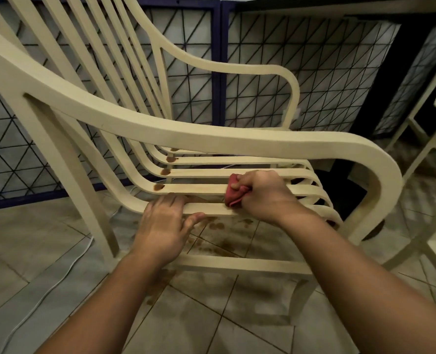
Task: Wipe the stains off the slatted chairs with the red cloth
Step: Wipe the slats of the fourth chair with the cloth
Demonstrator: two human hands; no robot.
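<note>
The right hand (263, 192) clutches the bunched red cloth (233, 191) on a seat slat (199, 187) of the chair (237, 264), close under its armrest (237, 141). The left hand (164, 226) curls round the nearest slat (211, 208) at its edge, with brown stains (158, 187) just beyond.

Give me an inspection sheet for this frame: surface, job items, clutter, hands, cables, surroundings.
Surface: grey tiled floor, with brown spatter under the seat.
Job's things: cream slatted armchair, brown stains at the back ends of several seat slats; crumpled red cloth on the seat slats.
Clutter: nothing seen.
Hands: left hand holds the nearest seat slat, fingers on top, thumb below; right hand grips the cloth against the slats.
Cables: thin white cable lies on the floor left of the armchair.
Surroundings: blue-framed wire mesh panels behind; part of a second cream chair at the right edge.
</note>
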